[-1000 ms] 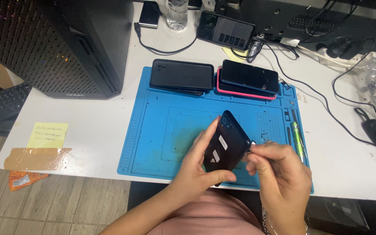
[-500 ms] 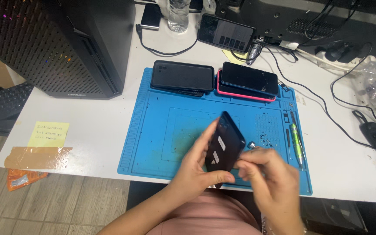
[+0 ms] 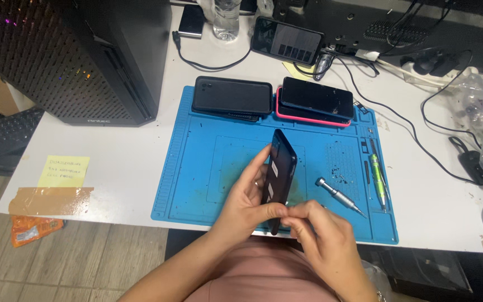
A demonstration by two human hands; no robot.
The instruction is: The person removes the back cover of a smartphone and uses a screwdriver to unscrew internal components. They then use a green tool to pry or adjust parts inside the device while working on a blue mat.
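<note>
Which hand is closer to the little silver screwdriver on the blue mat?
Right. The right hand sits just below and left of the silver screwdriver, apart from it. The left hand is farther left, holding the dark phone on edge.

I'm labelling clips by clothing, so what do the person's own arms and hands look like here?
Both forearms are bare, with no sleeves or gloves. The left hand shows no rings. The right hand has something small at the wrist, perhaps a bracelet, too small to tell. A pink garment covers the body below.
</note>
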